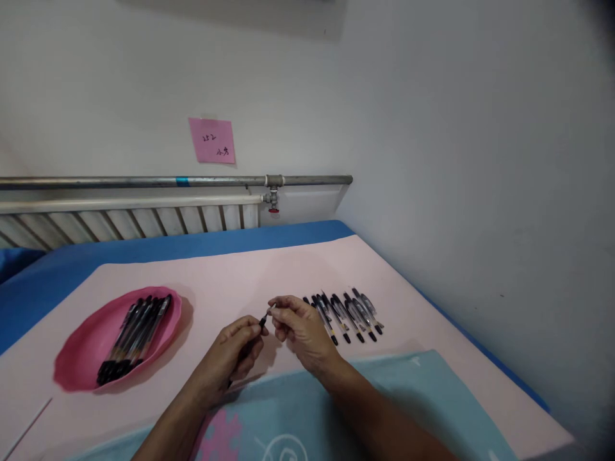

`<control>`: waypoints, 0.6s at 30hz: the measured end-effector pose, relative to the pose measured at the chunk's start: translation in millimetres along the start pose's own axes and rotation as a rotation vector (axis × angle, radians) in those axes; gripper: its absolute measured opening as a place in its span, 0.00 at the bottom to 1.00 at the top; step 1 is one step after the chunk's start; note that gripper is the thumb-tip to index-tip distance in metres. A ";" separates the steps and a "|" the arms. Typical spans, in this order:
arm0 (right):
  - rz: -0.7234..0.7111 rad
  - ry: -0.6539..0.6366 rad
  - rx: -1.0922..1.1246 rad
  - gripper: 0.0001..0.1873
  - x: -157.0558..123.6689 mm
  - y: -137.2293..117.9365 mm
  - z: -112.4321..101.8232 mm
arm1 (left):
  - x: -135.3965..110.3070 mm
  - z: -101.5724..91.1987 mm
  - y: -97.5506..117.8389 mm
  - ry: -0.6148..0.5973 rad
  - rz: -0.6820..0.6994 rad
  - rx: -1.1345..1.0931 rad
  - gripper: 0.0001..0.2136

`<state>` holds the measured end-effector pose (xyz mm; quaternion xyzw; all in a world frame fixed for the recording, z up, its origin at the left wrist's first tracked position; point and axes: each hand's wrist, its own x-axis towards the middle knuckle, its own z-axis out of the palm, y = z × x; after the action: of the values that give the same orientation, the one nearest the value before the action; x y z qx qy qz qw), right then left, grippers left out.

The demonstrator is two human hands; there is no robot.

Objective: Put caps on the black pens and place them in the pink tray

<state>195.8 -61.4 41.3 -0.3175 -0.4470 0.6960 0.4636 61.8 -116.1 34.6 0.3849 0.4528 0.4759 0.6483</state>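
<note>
My left hand (240, 346) is closed around a dark pen (262, 321), its narrow end pointing up and to the right out of the fingers. Most of the barrel is hidden in the palm. At that narrow end, the thumb and fingers of my right hand (300, 326) are pinched together on the thin tip; whether a separate small part is between them I cannot tell. Just right of my right hand, several black capped pens (353, 314) with clear barrels lie side by side in a slanted row.
On the left, a pink oval dish (77, 368) holds several more pens (137, 336). A pale pink sheet (216, 282) covers the blue surface (298, 229). A light blue cloth (398, 397) lies nearest me. Behind are a radiator (168, 221) and pipe (216, 181); a wall (480, 224) borders the right.
</note>
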 end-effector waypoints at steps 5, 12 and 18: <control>-0.003 0.005 -0.018 0.11 0.3 -0.8 -0.8 | -1.0 -0.1 0.0 0.005 -0.009 0.011 0.09; 0.040 -0.035 -0.057 0.09 -0.1 3.8 -0.4 | -0.8 0.8 -0.6 0.009 0.015 0.002 0.08; 0.062 -0.042 -0.108 0.09 1.7 3.9 -3.2 | -0.8 -1.2 -1.0 0.010 -0.014 -0.006 0.08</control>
<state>196.6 -59.4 36.5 -0.3412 -0.4836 0.6913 0.4144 60.7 -117.1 33.5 0.3773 0.4574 0.4746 0.6506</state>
